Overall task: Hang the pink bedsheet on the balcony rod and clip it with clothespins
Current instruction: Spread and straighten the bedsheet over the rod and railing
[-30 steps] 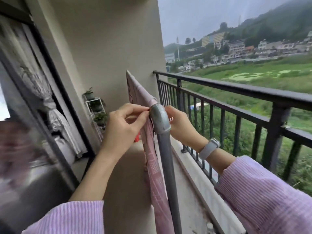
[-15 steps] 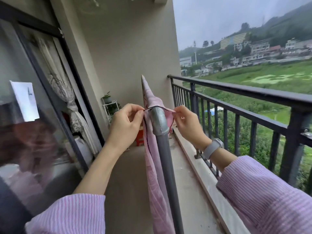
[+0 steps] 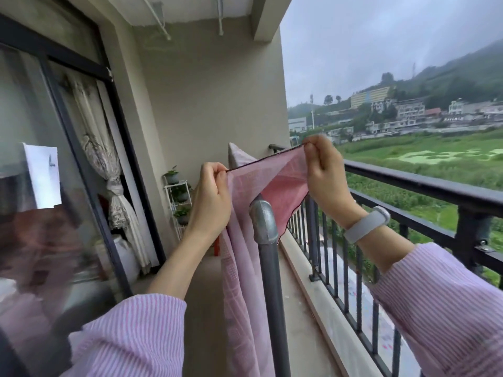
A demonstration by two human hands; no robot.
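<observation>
The pink bedsheet [image 3: 245,257] hangs over a grey metal rod that runs away from me, ending in an elbow joint [image 3: 263,219] on a dark upright post. My left hand [image 3: 211,197] pinches the sheet's dark-trimmed edge on the left of the rod. My right hand [image 3: 325,170] pinches the same edge on the right, higher up. The edge is stretched taut between them above the joint. No clothespin shows in either hand.
A black balcony railing [image 3: 424,183] runs along the right. Glass sliding doors with a tied curtain [image 3: 109,170] line the left. A white plant shelf [image 3: 178,202] stands at the far wall, with something red [image 3: 217,246] on the floor behind the sheet.
Both hands have lifted the sheet's edge from beside the elbow joint to above it and pulled it apart, my right hand rising further. The view has tilted upward.
</observation>
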